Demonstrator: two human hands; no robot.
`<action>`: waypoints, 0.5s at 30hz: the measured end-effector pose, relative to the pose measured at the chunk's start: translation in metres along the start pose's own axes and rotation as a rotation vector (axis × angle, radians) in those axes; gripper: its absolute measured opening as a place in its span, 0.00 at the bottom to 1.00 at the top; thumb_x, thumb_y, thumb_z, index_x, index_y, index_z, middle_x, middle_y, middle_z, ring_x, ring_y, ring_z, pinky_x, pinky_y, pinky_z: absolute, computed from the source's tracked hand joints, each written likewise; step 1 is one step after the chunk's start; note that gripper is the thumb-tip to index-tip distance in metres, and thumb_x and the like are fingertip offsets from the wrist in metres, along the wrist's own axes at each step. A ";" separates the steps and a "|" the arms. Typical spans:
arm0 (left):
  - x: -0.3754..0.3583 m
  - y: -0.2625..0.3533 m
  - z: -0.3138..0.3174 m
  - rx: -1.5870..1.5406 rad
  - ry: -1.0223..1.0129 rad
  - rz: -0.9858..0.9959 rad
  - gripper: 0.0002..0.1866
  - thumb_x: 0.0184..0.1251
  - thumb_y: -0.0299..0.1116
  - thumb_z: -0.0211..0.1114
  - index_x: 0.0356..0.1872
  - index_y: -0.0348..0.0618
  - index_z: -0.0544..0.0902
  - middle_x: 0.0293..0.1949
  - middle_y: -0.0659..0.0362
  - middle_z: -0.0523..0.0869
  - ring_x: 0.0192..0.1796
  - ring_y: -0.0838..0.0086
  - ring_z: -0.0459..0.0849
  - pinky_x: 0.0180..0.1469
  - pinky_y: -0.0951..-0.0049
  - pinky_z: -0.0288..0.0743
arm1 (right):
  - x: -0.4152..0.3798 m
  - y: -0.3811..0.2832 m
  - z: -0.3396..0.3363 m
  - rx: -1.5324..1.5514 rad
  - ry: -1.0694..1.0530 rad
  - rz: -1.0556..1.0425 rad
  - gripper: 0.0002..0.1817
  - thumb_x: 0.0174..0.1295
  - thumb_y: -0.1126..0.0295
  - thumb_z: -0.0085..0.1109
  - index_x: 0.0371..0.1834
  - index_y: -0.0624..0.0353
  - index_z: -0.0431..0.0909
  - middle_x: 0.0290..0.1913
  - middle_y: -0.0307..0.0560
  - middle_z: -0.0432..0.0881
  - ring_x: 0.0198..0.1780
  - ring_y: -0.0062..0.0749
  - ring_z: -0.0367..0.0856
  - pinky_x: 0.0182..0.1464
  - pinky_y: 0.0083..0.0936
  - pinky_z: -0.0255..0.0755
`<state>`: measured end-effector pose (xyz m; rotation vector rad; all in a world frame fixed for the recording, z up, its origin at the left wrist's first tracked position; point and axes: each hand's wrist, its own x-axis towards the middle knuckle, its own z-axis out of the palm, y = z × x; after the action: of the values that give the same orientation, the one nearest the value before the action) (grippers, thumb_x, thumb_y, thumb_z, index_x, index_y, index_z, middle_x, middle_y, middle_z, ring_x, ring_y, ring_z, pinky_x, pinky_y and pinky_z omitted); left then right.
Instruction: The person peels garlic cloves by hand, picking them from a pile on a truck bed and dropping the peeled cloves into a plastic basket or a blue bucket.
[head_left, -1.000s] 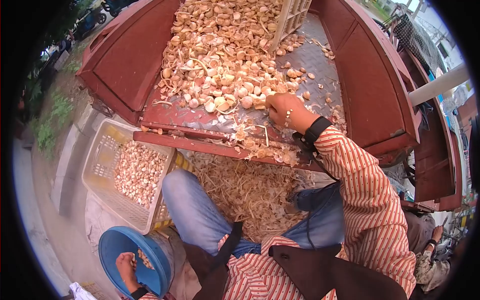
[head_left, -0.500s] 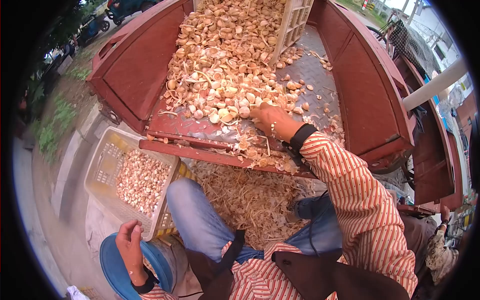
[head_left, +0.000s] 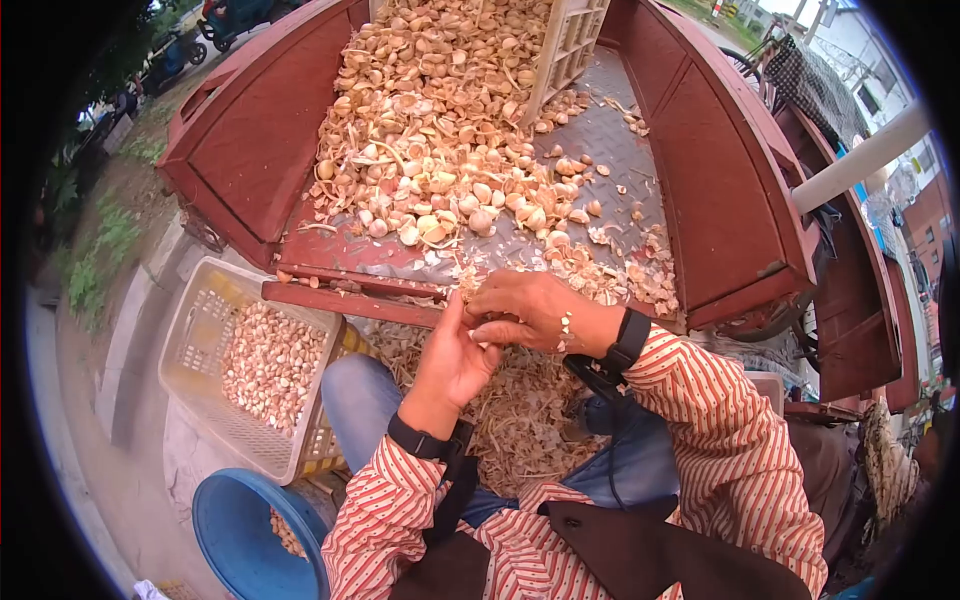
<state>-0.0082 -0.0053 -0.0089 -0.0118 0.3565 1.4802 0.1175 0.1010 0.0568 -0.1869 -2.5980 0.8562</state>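
Observation:
My left hand and my right hand meet in front of the red cart bed's edge, fingers closed together around a piece of garlic. Most of that piece is hidden by the fingers. Just beyond them, a large heap of garlic with papery skins covers the cart bed. Loose bulbs and cloves lie along the heap's near side. Bits of pale skin cling to the back of my right hand. To the left, a cream plastic crate holds many separated garlic cloves.
A blue bucket with some cloves inside stands at lower left. Peeled skins litter the ground between my knees. A slatted crate side stands beside the heap. The cart's red side walls rise left and right.
My right hand has drawn back from the heap towards me. My left hand has risen from above the blue bucket to meet it, and both now close around garlic.

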 end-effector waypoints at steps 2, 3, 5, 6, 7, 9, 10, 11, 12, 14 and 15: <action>-0.025 0.013 0.004 0.113 0.104 -0.009 0.16 0.72 0.42 0.49 0.45 0.39 0.74 0.34 0.58 0.77 0.27 0.79 0.74 0.22 0.87 0.70 | 0.000 0.003 -0.004 -0.037 0.042 0.054 0.11 0.56 0.68 0.59 0.41 0.59 0.77 0.31 0.50 0.76 0.35 0.45 0.76 0.36 0.35 0.70; -0.044 0.027 -0.004 0.159 0.119 0.004 0.15 0.72 0.42 0.49 0.43 0.39 0.75 0.32 0.60 0.76 0.25 0.81 0.71 0.19 0.88 0.65 | 0.006 0.015 -0.008 -0.111 0.093 0.118 0.11 0.57 0.67 0.59 0.41 0.59 0.77 0.32 0.51 0.76 0.36 0.46 0.76 0.37 0.35 0.70; -0.101 0.060 0.011 0.367 0.221 0.270 0.14 0.72 0.40 0.50 0.37 0.38 0.75 0.24 0.63 0.70 0.21 0.84 0.65 0.15 0.88 0.57 | 0.017 0.048 -0.011 -0.257 0.176 0.178 0.12 0.57 0.66 0.57 0.42 0.59 0.76 0.34 0.54 0.76 0.38 0.50 0.77 0.40 0.39 0.71; -0.134 0.077 0.010 0.515 0.354 0.469 0.14 0.72 0.40 0.50 0.37 0.38 0.75 0.22 0.64 0.69 0.19 0.85 0.64 0.14 0.88 0.55 | 0.023 0.065 -0.010 -0.330 0.208 0.176 0.12 0.57 0.65 0.56 0.42 0.58 0.75 0.35 0.58 0.76 0.39 0.53 0.77 0.42 0.41 0.71; -0.168 0.099 -0.004 0.674 0.457 0.631 0.14 0.73 0.39 0.49 0.36 0.38 0.75 0.20 0.65 0.69 0.18 0.86 0.64 0.13 0.88 0.54 | 0.032 0.072 -0.008 -0.365 0.160 0.278 0.14 0.55 0.67 0.56 0.44 0.58 0.73 0.36 0.61 0.75 0.41 0.55 0.77 0.43 0.43 0.71; -0.235 0.130 -0.029 1.092 0.906 0.785 0.13 0.70 0.36 0.51 0.35 0.35 0.76 0.21 0.63 0.73 0.20 0.86 0.68 0.18 0.87 0.58 | 0.046 0.078 -0.002 -0.385 0.058 0.341 0.16 0.54 0.68 0.57 0.46 0.57 0.73 0.36 0.58 0.75 0.41 0.54 0.76 0.43 0.42 0.70; -0.275 0.149 -0.057 1.329 1.127 0.758 0.13 0.69 0.35 0.52 0.37 0.33 0.77 0.24 0.61 0.76 0.22 0.84 0.71 0.22 0.87 0.63 | 0.050 0.081 0.001 -0.397 0.004 0.375 0.17 0.54 0.69 0.57 0.48 0.57 0.73 0.36 0.57 0.75 0.41 0.54 0.76 0.43 0.42 0.70; -0.328 0.171 -0.116 1.655 1.234 0.703 0.13 0.68 0.34 0.53 0.40 0.32 0.78 0.29 0.59 0.78 0.28 0.81 0.75 0.28 0.84 0.67 | 0.052 0.094 0.008 -0.426 0.014 0.329 0.16 0.53 0.70 0.56 0.46 0.55 0.73 0.35 0.57 0.76 0.41 0.53 0.76 0.44 0.42 0.70; -0.336 0.172 -0.119 1.973 1.329 0.628 0.14 0.67 0.33 0.54 0.43 0.31 0.78 0.34 0.57 0.81 0.33 0.78 0.78 0.35 0.82 0.71 | 0.054 0.094 0.007 -0.414 0.023 0.338 0.15 0.54 0.69 0.55 0.47 0.55 0.73 0.34 0.58 0.76 0.41 0.53 0.77 0.44 0.42 0.70; -0.347 0.174 -0.136 1.836 1.264 0.726 0.15 0.66 0.33 0.54 0.46 0.31 0.77 0.40 0.55 0.81 0.40 0.75 0.79 0.41 0.78 0.71 | 0.053 0.094 0.007 -0.401 -0.002 0.351 0.15 0.56 0.68 0.53 0.48 0.55 0.73 0.34 0.58 0.77 0.41 0.53 0.77 0.44 0.43 0.71; -0.333 0.160 -0.114 1.753 1.241 0.748 0.15 0.66 0.32 0.54 0.47 0.31 0.77 0.43 0.54 0.81 0.43 0.73 0.79 0.44 0.77 0.71 | 0.049 0.094 0.006 -0.381 0.050 0.305 0.15 0.60 0.65 0.51 0.49 0.57 0.73 0.33 0.59 0.79 0.39 0.52 0.78 0.42 0.43 0.71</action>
<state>-0.2053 -0.3380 -0.0028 0.6803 2.7698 1.1799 0.0706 0.1850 0.0129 -0.7154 -2.7006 0.4300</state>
